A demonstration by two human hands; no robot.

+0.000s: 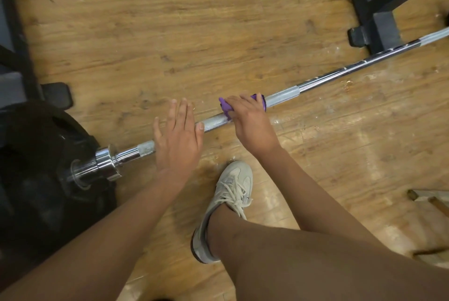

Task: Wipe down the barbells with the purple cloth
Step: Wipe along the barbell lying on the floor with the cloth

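This is a gym's weight room. A long chrome steel barbell (340,74) with knurled grip sections lies low across a worn plank wood floor (170,21) marked with pale smudges. Its sleeve carries a thick black round weight plate (36,154). Black square-tube steel rack legs (374,8) stand at the top right, and more dark framing runs along the left edge.

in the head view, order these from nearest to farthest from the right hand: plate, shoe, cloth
1. cloth: gripped by the right hand on the bar.
2. shoe: just below that hand, on the person's side of the bar.
3. plate: far left at the bar's end, beyond the left hand.
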